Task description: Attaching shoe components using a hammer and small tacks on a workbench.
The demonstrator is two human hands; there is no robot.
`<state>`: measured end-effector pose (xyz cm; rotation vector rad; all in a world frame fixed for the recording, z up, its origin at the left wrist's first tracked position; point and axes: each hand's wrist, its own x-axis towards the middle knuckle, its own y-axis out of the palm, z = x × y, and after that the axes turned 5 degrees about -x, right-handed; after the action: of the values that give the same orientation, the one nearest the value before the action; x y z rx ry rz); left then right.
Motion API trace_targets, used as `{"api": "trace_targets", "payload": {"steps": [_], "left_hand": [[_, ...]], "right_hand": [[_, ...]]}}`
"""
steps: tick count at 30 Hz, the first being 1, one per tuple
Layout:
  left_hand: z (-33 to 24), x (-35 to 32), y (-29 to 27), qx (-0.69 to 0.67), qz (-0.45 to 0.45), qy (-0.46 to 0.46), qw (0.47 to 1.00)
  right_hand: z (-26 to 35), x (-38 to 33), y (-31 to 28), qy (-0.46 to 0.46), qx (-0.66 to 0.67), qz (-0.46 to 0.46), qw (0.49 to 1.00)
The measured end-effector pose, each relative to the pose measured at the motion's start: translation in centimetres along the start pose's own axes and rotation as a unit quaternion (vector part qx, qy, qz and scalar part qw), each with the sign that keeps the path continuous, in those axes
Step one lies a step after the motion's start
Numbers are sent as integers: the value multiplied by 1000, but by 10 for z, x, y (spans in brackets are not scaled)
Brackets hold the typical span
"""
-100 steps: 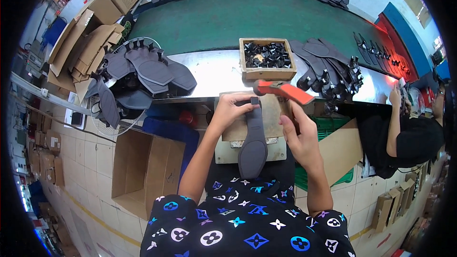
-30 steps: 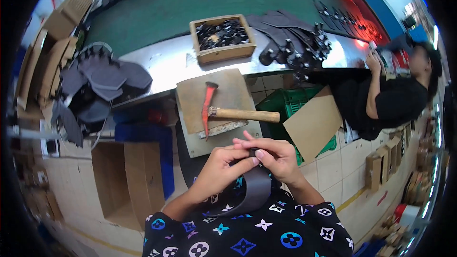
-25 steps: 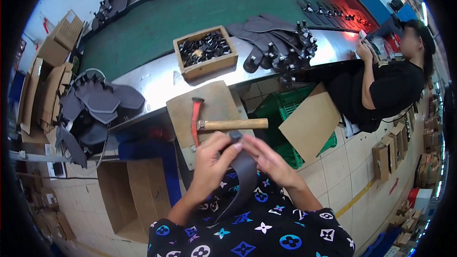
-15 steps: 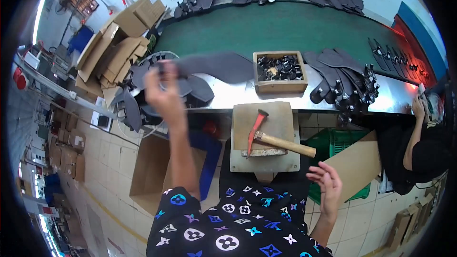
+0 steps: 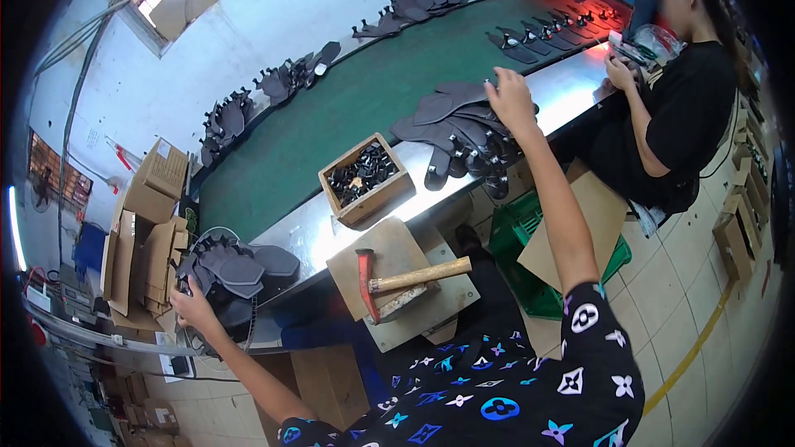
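Note:
My left hand (image 5: 195, 308) is at the near left edge of a pile of dark grey insoles (image 5: 242, 271) with small black heel pieces. Its fingers are curled round the edge of one insole in that pile. My right hand (image 5: 512, 103) is stretched out over a second insole pile (image 5: 451, 120), its fingers extended and apart, with nothing visible in them. The black heel pieces of that pile point toward me. A hammer (image 5: 422, 273) with a red head and wooden handle lies on a padded block (image 5: 364, 269) in front of me.
A wooden box (image 5: 356, 213) of small black parts stands on the metal table edge. Beyond runs a green conveyor belt (image 5: 323, 136) with more insoles. A co-worker (image 5: 691, 108) sits at the right. Cardboard (image 5: 149, 186) is stacked at the left; a green crate (image 5: 517, 273) is below.
My left hand no longer carries the insole in the air and has gone down to the left pile. My right hand has risen from near my lap to the right pile. The view has turned.

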<state>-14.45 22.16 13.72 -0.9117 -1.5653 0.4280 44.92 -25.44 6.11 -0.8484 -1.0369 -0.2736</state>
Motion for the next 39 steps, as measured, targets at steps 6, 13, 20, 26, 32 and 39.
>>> {"api": "trace_targets", "payload": {"steps": [6,13,20,26,32,39], "left_hand": [[-70,-66,-63,-189,-51,149,969],[-217,-150,-156,-364,91,380,845],[-172,-188,-157,-548,424,209,690],[-162,-245,-108,-688,410,-97,591],[-162,-289,-63,-323,359,108,869],[-258,-199,-27,-471,183,304,807]], "right_hand": [[63,36,46,45,-18,154,987],[259,9,-123,-432,177,-53,883],[271,-105,-161,-267,384,64,882],[209,-237,-165,-45,164,351,921],[131,-283,-185,254,201,370,871],[113,-291,-244,604,404,283,626]]}}
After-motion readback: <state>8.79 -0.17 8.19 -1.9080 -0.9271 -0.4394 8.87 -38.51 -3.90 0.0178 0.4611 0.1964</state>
